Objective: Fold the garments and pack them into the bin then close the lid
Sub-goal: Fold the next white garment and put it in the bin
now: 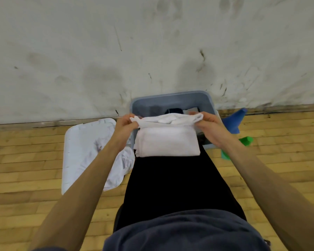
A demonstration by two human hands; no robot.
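Note:
A white garment [167, 142] lies partly folded on my lap in black trousers. My left hand [125, 125] pinches its far left corner and my right hand [208, 122] pinches its far right corner, both lifting the top edge over the folded part. Just beyond it stands the grey-blue bin [170, 98] against the wall, holding dark and grey folded clothes [174, 111]. The white lid [83, 142] lies flat on the floor to the left of the bin, with another crumpled white garment [121, 165] on its near right part.
A blue object [234, 122] and a green object [243, 142] lie on the wooden floor right of the bin, partly hidden by my right forearm. A scuffed white wall rises directly behind the bin.

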